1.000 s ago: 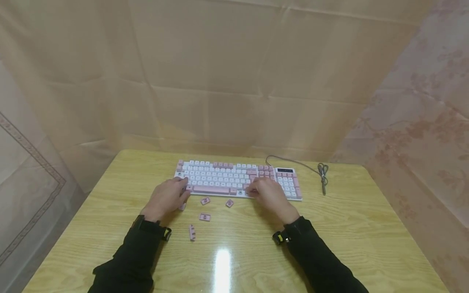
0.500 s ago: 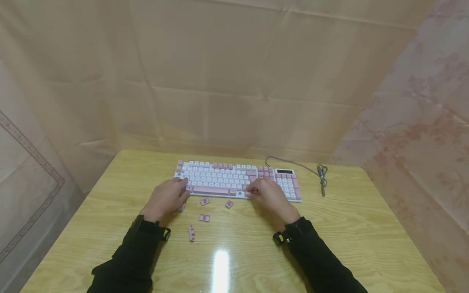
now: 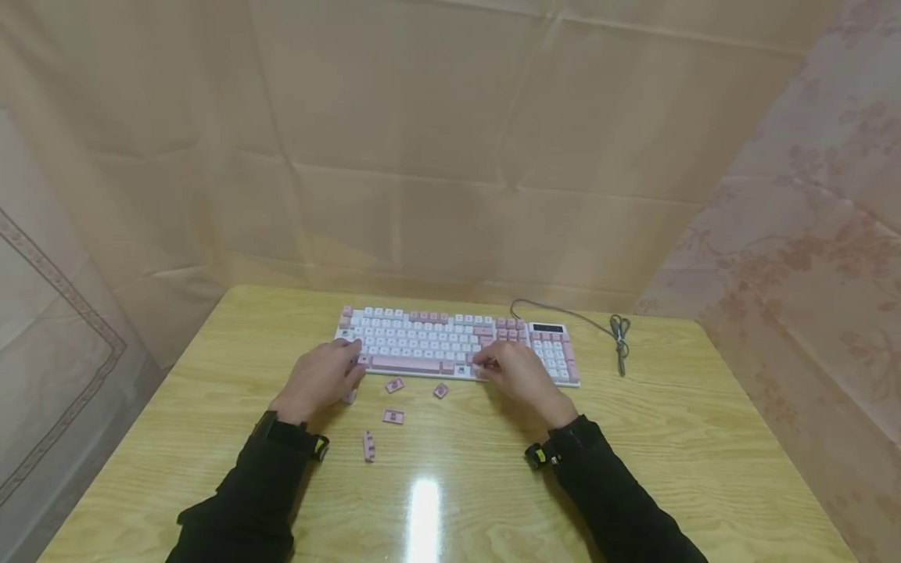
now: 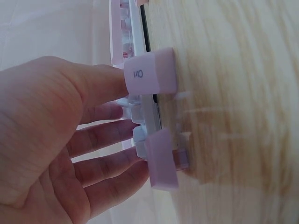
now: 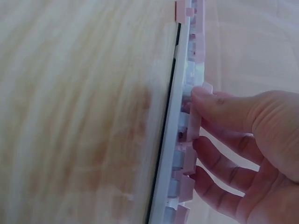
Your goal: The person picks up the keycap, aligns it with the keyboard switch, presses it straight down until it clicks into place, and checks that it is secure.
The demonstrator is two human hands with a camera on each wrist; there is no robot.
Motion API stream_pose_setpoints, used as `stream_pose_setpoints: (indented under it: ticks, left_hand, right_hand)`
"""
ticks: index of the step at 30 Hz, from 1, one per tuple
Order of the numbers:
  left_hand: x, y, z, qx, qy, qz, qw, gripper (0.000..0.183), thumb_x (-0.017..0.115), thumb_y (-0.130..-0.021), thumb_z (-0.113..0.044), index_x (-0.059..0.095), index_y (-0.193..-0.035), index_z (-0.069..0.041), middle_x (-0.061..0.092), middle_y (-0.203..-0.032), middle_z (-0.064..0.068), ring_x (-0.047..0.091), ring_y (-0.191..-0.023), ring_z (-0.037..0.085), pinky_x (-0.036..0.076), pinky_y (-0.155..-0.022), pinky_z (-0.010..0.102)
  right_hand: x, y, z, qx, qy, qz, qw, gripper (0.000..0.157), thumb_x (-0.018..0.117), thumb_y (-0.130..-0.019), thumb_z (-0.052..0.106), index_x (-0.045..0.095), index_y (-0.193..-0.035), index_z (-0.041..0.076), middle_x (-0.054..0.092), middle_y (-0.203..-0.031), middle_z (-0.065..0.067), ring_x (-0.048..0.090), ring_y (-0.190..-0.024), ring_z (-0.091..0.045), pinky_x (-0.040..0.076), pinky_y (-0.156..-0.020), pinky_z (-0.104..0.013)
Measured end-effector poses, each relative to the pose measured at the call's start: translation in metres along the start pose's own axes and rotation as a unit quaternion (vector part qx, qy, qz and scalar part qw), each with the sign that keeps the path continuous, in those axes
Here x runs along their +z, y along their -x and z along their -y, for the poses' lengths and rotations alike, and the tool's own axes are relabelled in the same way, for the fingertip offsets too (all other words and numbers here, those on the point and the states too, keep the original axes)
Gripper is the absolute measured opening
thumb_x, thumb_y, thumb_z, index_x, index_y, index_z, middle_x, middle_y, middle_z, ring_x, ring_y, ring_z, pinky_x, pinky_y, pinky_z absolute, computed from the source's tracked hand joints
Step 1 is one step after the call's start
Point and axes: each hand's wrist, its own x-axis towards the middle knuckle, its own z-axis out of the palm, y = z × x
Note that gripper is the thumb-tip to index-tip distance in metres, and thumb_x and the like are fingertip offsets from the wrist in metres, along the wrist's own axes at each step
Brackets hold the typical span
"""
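Observation:
A white and pink keyboard [image 3: 422, 344] lies across the back of the table. My left hand [image 3: 320, 381] rests at its left end, fingers fairly straight and fingertips at the keys, thumb near the front edge. By that hand in the left wrist view are a pink keycap [image 4: 142, 73] with lettering and a second pink keycap [image 4: 161, 161]. My right hand [image 3: 519, 377] is over the bottom row, right of the space bar [image 3: 406, 364]. In the right wrist view its thumb and index finger pinch a pink keycap [image 5: 194, 122] at the keyboard; its other fingers are bent beside neighbouring keys.
Loose pink keycaps lie in front of the keyboard: one keycap [image 3: 394, 385], another keycap [image 3: 440, 390], a wider keycap [image 3: 393, 417] and a long keycap [image 3: 369, 446] on its side. A bundled cable [image 3: 620, 336] lies at the right. A beige cloth [image 3: 422, 156] hangs behind the table.

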Motion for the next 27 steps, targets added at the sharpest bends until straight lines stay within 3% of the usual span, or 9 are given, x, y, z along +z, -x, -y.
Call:
stream_pose_setpoints:
  ticks: [21,27]
  left_hand:
    - [0.0021,-0.0011,0.0020,-0.005,-0.002,0.005,1.0000,0.020,0.063,-0.090,-0.025,0.061,-0.096,-0.006,0.047,-0.070,0.000,0.043,-0.060,0.016,0.037,-0.053,0.032]
    - [0.0021,-0.0008,0.0009,-0.005,-0.008,0.004,0.9999,0.022,0.063,-0.090,-0.025,0.063,-0.099,-0.005,0.047,-0.071,0.000,0.043,-0.060,0.016,0.037,-0.053,0.032]
  right_hand:
    - [0.0002,-0.0001,0.0002,-0.024,-0.005,-0.003,1.000,0.018,0.077,-0.075,0.012,0.074,-0.092,0.012,0.071,-0.089,0.000,0.064,-0.077,-0.010,0.050,-0.069,-0.025]
    - [0.0028,0.0001,0.0014,-0.035,0.023,-0.008,0.999,0.018,0.078,-0.073,0.011,0.075,-0.091,0.014,0.071,-0.087,0.001,0.063,-0.078,-0.010,0.050,-0.072,-0.026]
